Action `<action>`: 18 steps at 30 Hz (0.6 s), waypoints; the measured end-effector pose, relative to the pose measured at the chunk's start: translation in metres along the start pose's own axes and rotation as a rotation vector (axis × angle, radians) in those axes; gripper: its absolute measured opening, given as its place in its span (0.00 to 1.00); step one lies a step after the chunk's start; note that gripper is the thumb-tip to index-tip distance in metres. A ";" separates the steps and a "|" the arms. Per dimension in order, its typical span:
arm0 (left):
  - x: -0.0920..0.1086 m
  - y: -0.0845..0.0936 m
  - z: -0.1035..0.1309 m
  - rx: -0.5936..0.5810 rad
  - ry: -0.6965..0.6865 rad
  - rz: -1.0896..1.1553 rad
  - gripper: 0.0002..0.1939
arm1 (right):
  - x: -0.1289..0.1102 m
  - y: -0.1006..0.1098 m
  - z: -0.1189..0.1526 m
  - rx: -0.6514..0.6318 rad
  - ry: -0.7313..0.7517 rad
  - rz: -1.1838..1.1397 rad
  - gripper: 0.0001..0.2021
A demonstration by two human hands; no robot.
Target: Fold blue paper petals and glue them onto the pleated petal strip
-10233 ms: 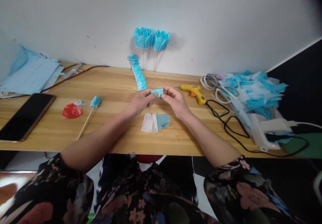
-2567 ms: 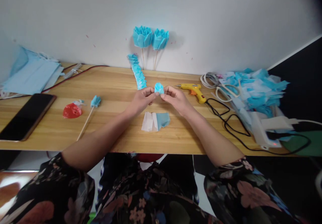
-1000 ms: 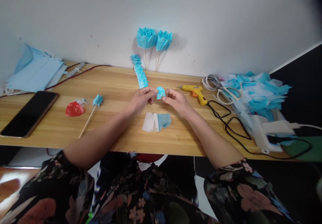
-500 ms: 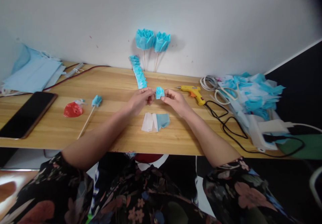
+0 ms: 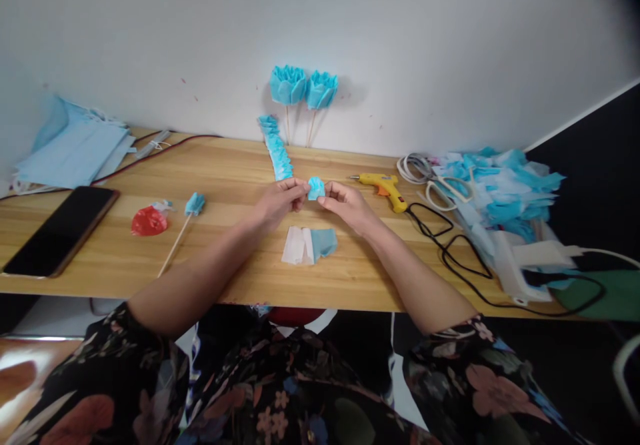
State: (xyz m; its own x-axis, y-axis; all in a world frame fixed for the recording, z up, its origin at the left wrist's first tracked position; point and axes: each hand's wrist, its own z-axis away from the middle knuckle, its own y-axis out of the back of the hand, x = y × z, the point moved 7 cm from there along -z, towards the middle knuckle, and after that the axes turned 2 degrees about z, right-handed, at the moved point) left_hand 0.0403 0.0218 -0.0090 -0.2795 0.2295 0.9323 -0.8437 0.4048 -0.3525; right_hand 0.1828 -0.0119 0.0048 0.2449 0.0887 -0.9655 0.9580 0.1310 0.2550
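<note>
A small blue fabric petal [image 5: 316,189] is pinched between both hands above the wooden table. My left hand [image 5: 284,199] grips its left edge with thumb and fingertips. On its right edge, the thumb and fingers of my right hand [image 5: 346,206] are closed. Just below the hands lie a white and a blue piece of fabric [image 5: 324,242], side by side. Behind my left hand runs a row of overlapping blue petals [image 5: 276,148]. Two finished blue fabric flowers [image 5: 289,86] on thin sticks lean against the wall.
A yellow glue gun [image 5: 380,185] with a black cord lies right. Beyond it are scissors [image 5: 450,191], a heap of fabric scraps [image 5: 510,188] and a power strip [image 5: 515,275]. Leftward are a stick with a blue bud [image 5: 194,203], red plastic [image 5: 149,221], a phone [image 5: 60,231] and masks [image 5: 75,148].
The petal's top edge has gone from fairly square to rounded between my fingers. Both hands stay in nearly the same place, and the view has shifted slightly.
</note>
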 end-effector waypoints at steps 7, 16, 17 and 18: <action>0.003 0.005 -0.001 0.050 -0.022 0.057 0.11 | -0.003 -0.007 0.003 -0.154 -0.011 0.020 0.16; 0.009 -0.002 0.003 -0.044 -0.086 -0.161 0.13 | -0.003 0.028 -0.004 0.167 0.027 -0.082 0.19; 0.009 -0.004 0.004 -0.053 -0.090 -0.192 0.13 | -0.002 0.029 -0.004 0.170 0.025 -0.101 0.19; 0.010 -0.006 0.005 -0.060 -0.093 -0.215 0.13 | -0.002 0.030 -0.004 0.165 0.027 -0.117 0.19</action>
State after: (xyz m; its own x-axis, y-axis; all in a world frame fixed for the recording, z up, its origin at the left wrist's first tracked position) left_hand 0.0398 0.0173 0.0026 -0.1393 0.0507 0.9890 -0.8606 0.4878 -0.1462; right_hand 0.2102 -0.0038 0.0142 0.1290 0.1089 -0.9856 0.9916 -0.0210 0.1275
